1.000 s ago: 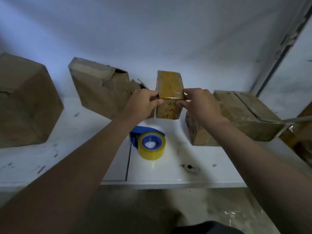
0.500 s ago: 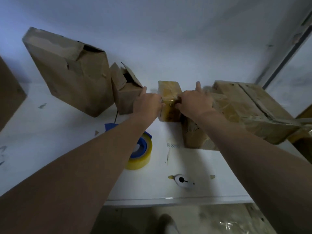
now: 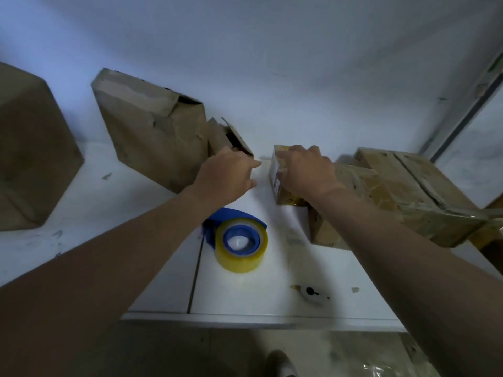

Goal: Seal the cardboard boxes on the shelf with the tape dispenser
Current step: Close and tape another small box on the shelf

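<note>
While right hand (image 3: 304, 170) presses the taped box (image 3: 275, 170), label unreadable, left hand (image 3: 228, 175) hovers empty.

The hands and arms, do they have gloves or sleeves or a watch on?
No. The left hand and the right hand are both bare, with no gloves or rings showing. Both forearms are bare too: no sleeves, watch or bracelet anywhere in view.

Right hand (image 3: 304, 170) hides the small box's (image 3: 275, 170) top (blurred).
</note>
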The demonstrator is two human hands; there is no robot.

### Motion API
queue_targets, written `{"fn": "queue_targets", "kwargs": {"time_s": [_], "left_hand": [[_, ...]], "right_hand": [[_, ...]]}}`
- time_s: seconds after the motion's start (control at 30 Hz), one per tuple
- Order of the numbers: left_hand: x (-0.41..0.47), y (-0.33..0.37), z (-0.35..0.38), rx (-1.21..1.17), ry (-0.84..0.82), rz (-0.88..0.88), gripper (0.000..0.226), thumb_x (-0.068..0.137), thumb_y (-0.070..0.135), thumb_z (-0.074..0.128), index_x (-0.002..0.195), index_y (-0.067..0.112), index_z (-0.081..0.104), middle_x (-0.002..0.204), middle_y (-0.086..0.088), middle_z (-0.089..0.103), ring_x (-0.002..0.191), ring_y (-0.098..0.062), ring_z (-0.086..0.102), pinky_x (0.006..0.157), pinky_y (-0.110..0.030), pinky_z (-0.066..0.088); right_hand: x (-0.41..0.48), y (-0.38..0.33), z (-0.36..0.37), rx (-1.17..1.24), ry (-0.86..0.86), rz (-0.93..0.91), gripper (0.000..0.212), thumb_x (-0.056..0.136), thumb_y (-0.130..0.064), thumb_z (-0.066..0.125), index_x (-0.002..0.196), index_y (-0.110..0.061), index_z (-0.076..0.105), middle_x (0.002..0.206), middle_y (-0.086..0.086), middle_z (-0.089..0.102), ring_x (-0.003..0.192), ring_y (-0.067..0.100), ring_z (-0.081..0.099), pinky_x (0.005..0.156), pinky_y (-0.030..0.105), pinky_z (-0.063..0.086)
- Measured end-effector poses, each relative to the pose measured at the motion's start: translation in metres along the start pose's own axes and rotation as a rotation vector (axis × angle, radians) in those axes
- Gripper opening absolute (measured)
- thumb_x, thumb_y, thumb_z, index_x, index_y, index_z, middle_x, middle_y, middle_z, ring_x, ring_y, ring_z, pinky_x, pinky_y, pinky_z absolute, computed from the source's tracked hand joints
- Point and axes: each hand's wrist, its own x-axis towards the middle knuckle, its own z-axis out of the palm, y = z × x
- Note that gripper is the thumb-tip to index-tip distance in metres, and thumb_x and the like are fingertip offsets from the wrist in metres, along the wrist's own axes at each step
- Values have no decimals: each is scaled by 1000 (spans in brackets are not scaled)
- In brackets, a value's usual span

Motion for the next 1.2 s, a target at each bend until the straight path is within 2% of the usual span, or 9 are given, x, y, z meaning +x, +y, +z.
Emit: {"fn": "queue_targets", "kwargs": {"time_s": [0.13, 0.3, 0.43, 0.67, 0.77, 0.93, 1.03, 1.13, 1.2], "left_hand": [[-30, -37, -27, 34, 10, -27, 41, 91, 32, 66, 129, 18, 64, 120, -8, 67, 110, -31, 56, 92, -49, 49], [-57, -83, -43, 117, 1, -143, 54, 93, 40, 63, 143, 24, 51, 139, -4, 56, 123, -31, 49, 100, -42, 40], [-64, -112, -46, 150, -10, -218, 60, 92, 39, 62, 148, 24, 45, 146, -4, 50, 127, -33, 45, 99, -42, 41], [-54, -129, -33, 80, -86, -278, 62, 95, 32, 57, 153, 36, 34, 150, -4, 43, 135, -35, 37, 103, -49, 42], [-46, -130, -31, 73, -132, -307, 68, 94, 31, 56, 154, 40, 27, 152, -4, 40, 136, -37, 36, 103, -51, 42], [-44, -124, -33, 40, -181, -312, 73, 96, 27, 56, 158, 34, 18, 156, -11, 33, 138, -35, 37, 110, -44, 34], [-50, -105, -42, -45, -179, -332, 71, 99, 25, 55, 159, 25, 18, 153, -15, 36, 135, -36, 41, 107, -42, 36], [-54, -81, -58, -236, -145, -356, 70, 97, 23, 57, 157, 18, 23, 147, -14, 42, 133, -33, 44, 104, -39, 39], [-59, -59, -74, -334, -84, -338, 67, 96, 21, 59, 155, 14, 27, 145, -11, 46, 125, -24, 48, 94, -32, 41]], "right_hand": [[5, -45, -6, 76, 43, -102, 45, 99, -47, 54, 141, -31, 55, 146, 2, 48, 129, 34, 46, 102, 45, 42], [33, -92, 1, 387, 18, -2, 43, 91, -55, 57, 126, -31, 65, 132, 1, 52, 121, 34, 51, 97, 48, 49], [55, -112, 10, 306, 53, 103, 41, 97, -49, 54, 119, -17, 64, 127, 7, 49, 121, 38, 45, 84, 44, 44], [75, -116, 35, 339, 128, 251, 37, 100, -39, 59, 121, -9, 65, 126, 11, 46, 116, 36, 51, 85, 46, 50], [78, -114, 39, 506, 182, 299, 30, 98, -34, 63, 113, -9, 69, 126, 9, 45, 108, 34, 58, 88, 48, 54], [61, -106, 18, 535, 315, 306, 20, 99, -28, 62, 102, -10, 70, 130, 8, 45, 89, 25, 63, 75, 34, 54], [39, -91, -3, 541, 393, 272, 19, 99, -29, 62, 99, -11, 68, 131, 4, 43, 77, 20, 61, 69, 31, 55], [9, -77, -21, 550, 495, 245, 17, 99, -28, 61, 94, -13, 67, 136, -1, 43, 69, 16, 57, 54, 18, 37], [-14, -70, -35, 555, 555, 192, 16, 99, -29, 62, 93, -15, 68, 140, -4, 40, 74, 16, 62, 59, 23, 47]]}}
